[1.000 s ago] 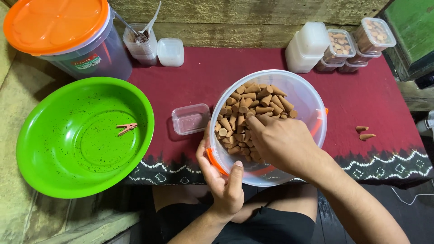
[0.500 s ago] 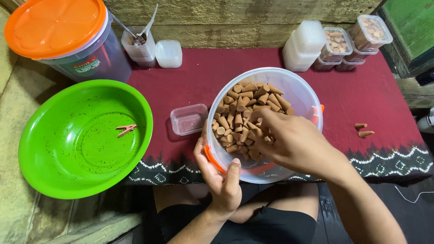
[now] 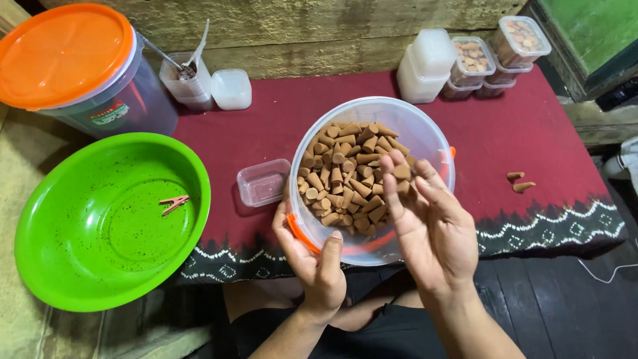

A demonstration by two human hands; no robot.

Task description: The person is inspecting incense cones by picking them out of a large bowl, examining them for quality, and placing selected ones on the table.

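A clear plastic bucket [image 3: 425, 126] with an orange handle is tilted toward me and holds several brown cone-shaped pieces [image 3: 345, 176]. My left hand [image 3: 312, 262] grips the bucket's near rim from below, thumb on the front. My right hand [image 3: 428, 223] is raised over the bucket's near right edge, palm up, with a few brown cones resting on its fingers [image 3: 401, 174]. A small empty clear tub [image 3: 264, 181] sits on the red cloth just left of the bucket.
A green basin [image 3: 60, 266] with a small clothes peg [image 3: 174, 203] lies at left. Behind it stands an orange-lidded bucket [image 3: 63, 53]. At the back are a cup with spoons [image 3: 186, 80], white lids [image 3: 425, 63] and filled tubs [image 3: 495, 50]. Two loose cones [image 3: 520, 182] lie right.
My right hand has come up out of the bucket, turned palm up, and now carries a few cones. My left hand and the bucket have stayed in place.
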